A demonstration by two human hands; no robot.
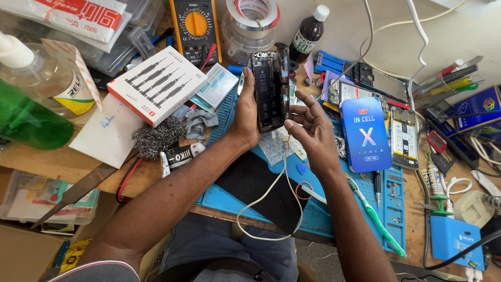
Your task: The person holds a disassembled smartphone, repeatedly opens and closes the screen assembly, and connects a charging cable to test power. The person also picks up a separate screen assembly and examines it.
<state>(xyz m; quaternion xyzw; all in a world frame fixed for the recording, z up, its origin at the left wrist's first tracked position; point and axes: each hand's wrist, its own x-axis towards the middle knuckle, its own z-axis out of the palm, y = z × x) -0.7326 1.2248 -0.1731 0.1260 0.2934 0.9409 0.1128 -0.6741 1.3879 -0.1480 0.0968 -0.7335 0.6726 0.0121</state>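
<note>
Nearest to us were our two forearms, rising from the bottom edge over the blue work mat (pixel 396 196). Our left hand (pixel 246 117) was closed around the opened phone (pixel 270 89) — thumb on its left edge, the body held upright with its battery and inner parts facing us. Our right hand (pixel 312 128) sat just right of the phone, fingers loosely curled and open, fingertips touching the phone's lower right edge; it gripped nothing that we could see. A white cable (pixel 271 196) hung from the phone's bottom end and looped down between our wrists.

Left of the left hand lay a white box of screwdrivers (pixel 159 83), with a wad of steel wool (pixel 156 138) below it — and farther left, a green bottle (pixel 26 117). Above the phone stood a yellow multimeter (pixel 195 28) and a roll of tape (pixel 253 15). Just right of the right hand rested a blue screen box (pixel 365 136), and below that hand a green toothbrush (pixel 378 219) lay on the mat.
</note>
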